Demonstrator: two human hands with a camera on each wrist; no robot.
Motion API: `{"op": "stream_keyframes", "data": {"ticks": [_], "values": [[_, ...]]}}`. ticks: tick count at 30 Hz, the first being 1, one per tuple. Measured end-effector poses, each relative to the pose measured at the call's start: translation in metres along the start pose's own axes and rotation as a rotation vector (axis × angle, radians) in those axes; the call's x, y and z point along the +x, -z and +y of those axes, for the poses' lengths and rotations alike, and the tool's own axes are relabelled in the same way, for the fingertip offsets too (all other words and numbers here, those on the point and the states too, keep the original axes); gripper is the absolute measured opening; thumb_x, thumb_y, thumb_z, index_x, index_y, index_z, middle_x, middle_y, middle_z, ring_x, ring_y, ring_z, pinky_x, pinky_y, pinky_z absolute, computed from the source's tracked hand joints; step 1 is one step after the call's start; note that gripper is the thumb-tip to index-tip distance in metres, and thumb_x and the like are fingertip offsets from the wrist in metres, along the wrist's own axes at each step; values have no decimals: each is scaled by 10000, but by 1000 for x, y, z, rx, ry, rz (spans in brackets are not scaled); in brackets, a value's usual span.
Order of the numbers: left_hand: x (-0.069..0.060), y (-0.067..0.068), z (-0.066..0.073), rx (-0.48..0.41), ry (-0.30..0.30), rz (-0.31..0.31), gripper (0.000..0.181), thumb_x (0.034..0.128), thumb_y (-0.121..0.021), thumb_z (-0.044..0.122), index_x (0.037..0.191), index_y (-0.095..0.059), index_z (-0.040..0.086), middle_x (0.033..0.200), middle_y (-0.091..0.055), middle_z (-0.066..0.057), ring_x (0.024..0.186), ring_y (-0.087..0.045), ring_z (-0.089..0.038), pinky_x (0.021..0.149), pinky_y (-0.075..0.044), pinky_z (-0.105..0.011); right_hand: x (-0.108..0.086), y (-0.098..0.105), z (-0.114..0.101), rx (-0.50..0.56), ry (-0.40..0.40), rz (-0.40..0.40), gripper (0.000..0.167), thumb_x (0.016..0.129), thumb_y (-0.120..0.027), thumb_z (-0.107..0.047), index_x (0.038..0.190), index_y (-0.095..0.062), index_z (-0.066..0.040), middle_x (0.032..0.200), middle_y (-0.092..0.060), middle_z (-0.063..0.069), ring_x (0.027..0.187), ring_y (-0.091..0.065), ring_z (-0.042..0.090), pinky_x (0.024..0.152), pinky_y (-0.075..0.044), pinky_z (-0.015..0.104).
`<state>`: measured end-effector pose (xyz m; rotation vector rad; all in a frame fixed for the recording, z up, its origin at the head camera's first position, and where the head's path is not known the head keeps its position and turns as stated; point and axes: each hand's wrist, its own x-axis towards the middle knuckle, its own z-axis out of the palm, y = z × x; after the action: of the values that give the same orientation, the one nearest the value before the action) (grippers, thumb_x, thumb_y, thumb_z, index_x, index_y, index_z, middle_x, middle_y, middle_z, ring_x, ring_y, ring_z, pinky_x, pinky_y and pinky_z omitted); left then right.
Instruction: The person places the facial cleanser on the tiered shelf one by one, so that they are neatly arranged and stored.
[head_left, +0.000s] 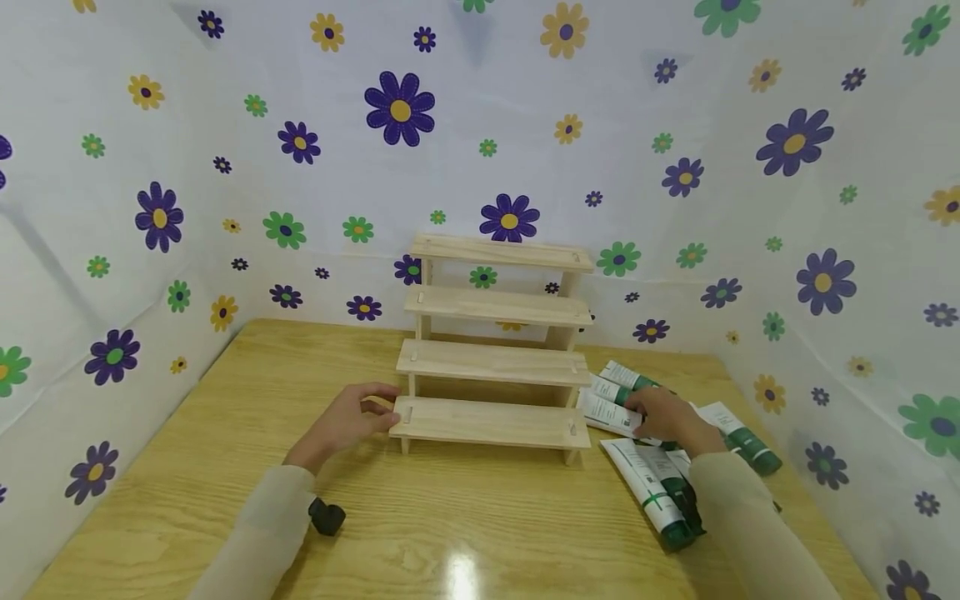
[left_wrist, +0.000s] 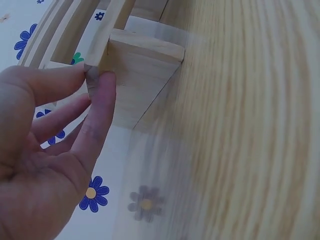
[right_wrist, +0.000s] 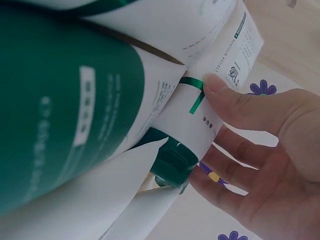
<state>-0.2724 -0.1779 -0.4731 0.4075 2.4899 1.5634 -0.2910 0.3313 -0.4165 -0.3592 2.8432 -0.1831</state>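
Observation:
A stepped wooden display rack [head_left: 487, 422] with several tiers stands on the table. My left hand [head_left: 347, 422] pinches the left end of its lowest board [left_wrist: 97, 72] between thumb and fingers. To the right of the rack lies a heap of white and green squeeze tubes. Over that heap, my right hand [head_left: 670, 417] grips one tube [right_wrist: 195, 107], thumb on its white body and fingers at its far side, close to the green cap [right_wrist: 174, 162]. Other tubes [right_wrist: 100, 110] crowd the near side of the right wrist view and hide part of the held one.
The wooden table [head_left: 420, 517] carries a small black object [head_left: 327, 517] beside the left sleeve. More tubes lie near the right forearm, among them one tube [head_left: 648, 492] toward the front and another [head_left: 742, 437] farther right. Flower-patterned cloth [head_left: 465, 108] encloses the back and sides.

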Motion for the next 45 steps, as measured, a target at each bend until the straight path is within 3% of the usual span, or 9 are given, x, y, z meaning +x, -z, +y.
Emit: {"op": "stream_keyframes", "data": {"ticks": [11, 21, 35, 45], "values": [[0, -2, 0, -25, 12, -2, 452, 979, -707, 107, 1400, -586, -5, 1371, -595, -228, 1054, -700, -236, 817, -628, -344, -1, 2, -1, -10, -40, -5, 415, 808, -870, -133, 1161, -673, -38, 1169, -713, 176, 1067, -655, 353, 930, -542, 596], [3, -8, 9, 1, 58, 10, 443, 959, -729, 101, 1374, -605, 8, 1376, -596, -204, 1064, -704, -230, 812, -624, -339, -9, 11, 4, 77, -71, 106, 434, 811, -853, -124, 1169, -646, 10, 1188, -699, 266, 1030, -657, 385, 908, -545, 598], [5, -7, 13, -4, 44, 7, 453, 960, -722, 77, 1382, -591, -24, 1372, -587, -230, 1094, -699, -276, 822, -626, -320, -18, 57, 7, 241, -146, 374, 481, 861, -793, -147, 1203, -559, 98, 1232, -639, 376, 1027, -641, 483, 850, -566, 567], [3, -3, 9, 4, 42, -1, 462, 957, -731, 86, 1381, -589, -32, 1379, -581, -243, 1096, -699, -279, 814, -629, -325, -15, 92, -21, 367, -132, 586, 540, 911, -755, -157, 1302, -508, 122, 1277, -605, 381, 1129, -619, 523, 904, -561, 617]]}}
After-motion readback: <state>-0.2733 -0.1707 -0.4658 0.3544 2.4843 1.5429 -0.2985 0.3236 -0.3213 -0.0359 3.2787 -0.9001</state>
